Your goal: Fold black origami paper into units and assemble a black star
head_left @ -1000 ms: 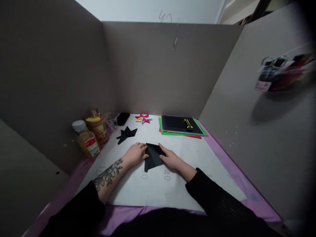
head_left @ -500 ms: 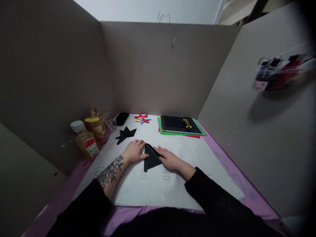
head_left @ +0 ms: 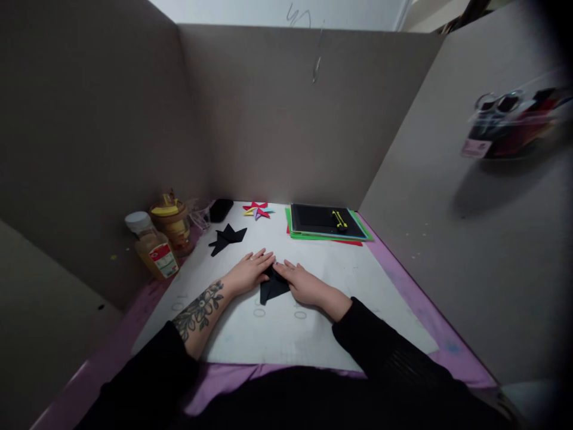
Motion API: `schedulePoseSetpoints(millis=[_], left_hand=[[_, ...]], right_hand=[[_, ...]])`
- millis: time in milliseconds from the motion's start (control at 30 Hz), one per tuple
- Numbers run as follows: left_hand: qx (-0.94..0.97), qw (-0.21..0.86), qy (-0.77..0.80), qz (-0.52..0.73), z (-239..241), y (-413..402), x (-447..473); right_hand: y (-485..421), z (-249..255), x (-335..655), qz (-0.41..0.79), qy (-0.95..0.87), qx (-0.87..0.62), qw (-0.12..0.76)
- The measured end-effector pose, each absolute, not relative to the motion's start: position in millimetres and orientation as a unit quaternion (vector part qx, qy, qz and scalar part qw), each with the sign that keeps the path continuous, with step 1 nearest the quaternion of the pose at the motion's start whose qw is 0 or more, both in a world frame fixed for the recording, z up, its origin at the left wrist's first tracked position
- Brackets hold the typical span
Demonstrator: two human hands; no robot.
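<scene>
A folded piece of black paper [head_left: 274,289] lies on the white board [head_left: 286,343], its pointed lower part showing between my hands. My left hand [head_left: 248,272] rests flat over its upper left edge, fingers stretched out. From the right, my right hand [head_left: 304,283] presses on the paper with extended fingers, the fingertips close to those of the left. Both hands cover the top of the paper. Further back to the left is a black folded paper shape [head_left: 227,237] with several points, and behind it a multicoloured paper star [head_left: 258,210].
At the back right, a stack of coloured sheets [head_left: 322,221] carries a yellow-and-black tool [head_left: 339,221]. On the left stand a glue-like bottle [head_left: 154,248], a brown cup [head_left: 172,224] and a clear cup [head_left: 200,215], near a black phone-like object [head_left: 221,210]. Grey partitions [head_left: 277,119] enclose the table.
My left hand has slid right and over the paper's top, its fingers now meeting the right hand's. Less of the paper shows. The view has shifted slightly.
</scene>
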State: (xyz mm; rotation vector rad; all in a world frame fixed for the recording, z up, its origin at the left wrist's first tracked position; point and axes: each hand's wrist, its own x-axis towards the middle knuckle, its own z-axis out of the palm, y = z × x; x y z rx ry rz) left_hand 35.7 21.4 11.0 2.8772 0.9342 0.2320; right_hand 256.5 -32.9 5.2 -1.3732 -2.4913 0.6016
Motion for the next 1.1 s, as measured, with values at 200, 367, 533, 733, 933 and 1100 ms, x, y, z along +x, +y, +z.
schedulePoseSetpoints(millis=[200, 367, 533, 733, 933, 1100], left_hand=[[0.951, 0.067, 0.297, 0.060, 6.2, 24.4, 35.2], [0.953, 0.046, 0.292, 0.063, 7.1, 24.1, 35.0], [0.953, 0.037, 0.296, 0.046, 12.2, 21.4, 37.0], [0.950, 0.037, 0.307, 0.030, 12.8, 20.4, 38.7], [0.950, 0.040, 0.306, 0.038, 6.4, 24.1, 39.2], [0.948, 0.052, 0.312, 0.030, 2.5, 25.8, 38.7]], right_hand=[[-30.6, 6.0, 265.3, 0.192, -0.877, -0.427, 0.111], [-32.0, 6.1, 268.4, 0.190, -0.884, -0.415, 0.101], [-34.4, 8.6, 265.6, 0.165, -0.889, -0.419, 0.077], [-36.0, 10.2, 263.5, 0.150, -0.892, -0.421, 0.065], [-35.4, 11.5, 258.9, 0.154, -0.876, -0.451, 0.073], [-34.8, 11.1, 258.2, 0.148, -0.874, -0.457, 0.072]])
